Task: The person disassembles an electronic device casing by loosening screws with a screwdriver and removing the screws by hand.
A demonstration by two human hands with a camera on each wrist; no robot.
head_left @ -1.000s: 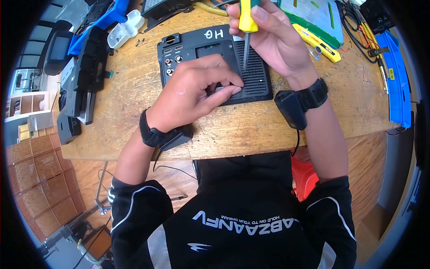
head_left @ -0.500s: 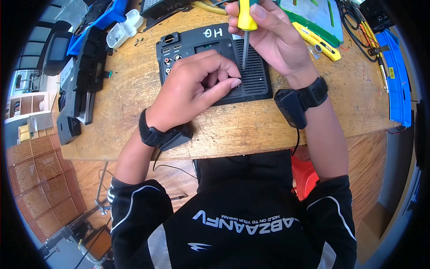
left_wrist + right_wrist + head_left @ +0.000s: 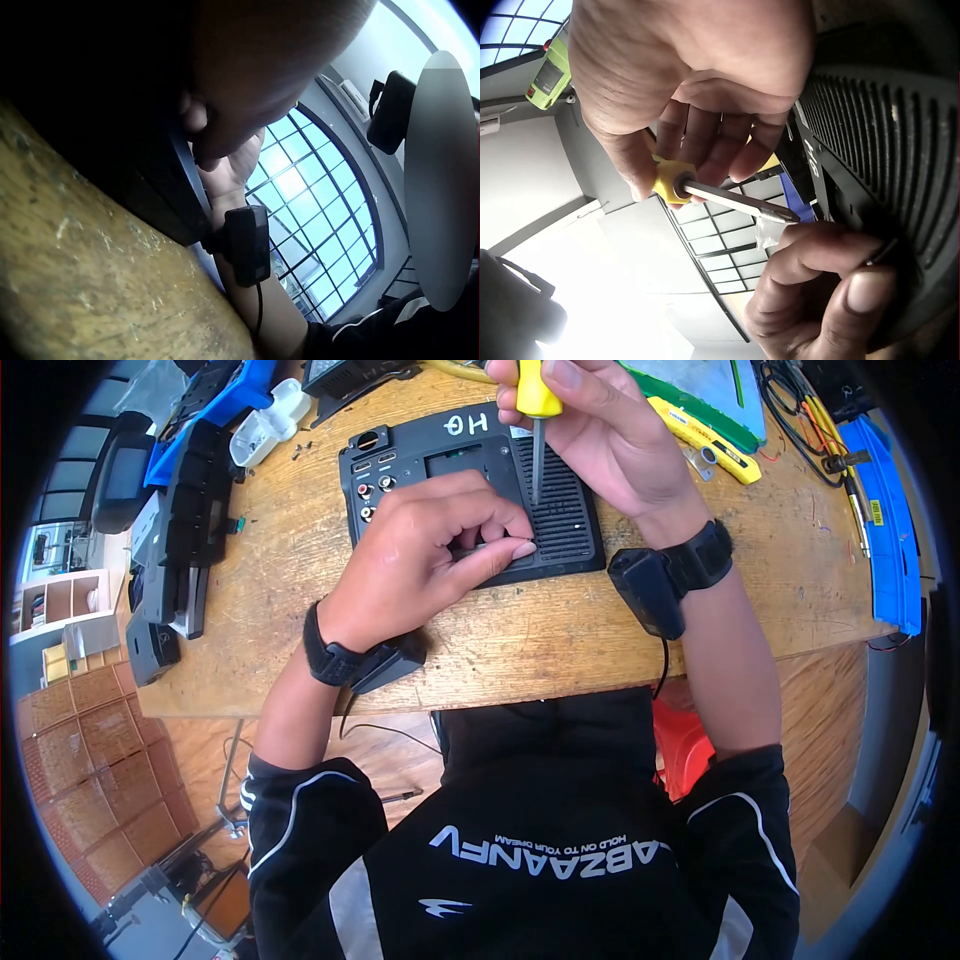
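Note:
On the bench lies a black electronic device with slotted vents, a row of ports and the white letters HQ. My left hand is over its near side, thumb and index finger pinching a small thin dark piece that looks like a screw. In my right hand is a screwdriver with a yellow handle, held by the handle with its shaft pointing down toward the vents. The screwdriver tip hangs close above the left fingers in the right wrist view. My left palm hides part of the ports and panel.
A yellow utility knife lies right of the device. Farther right are cables and a blue tray. To the left stand black housings, a white plastic container and small loose screws. The bench is worn wood.
The head view has shifted slightly, so device and hands sit a little higher and farther left. Left thumb and index finger stay together at the device; the right hand still holds the screwdriver.

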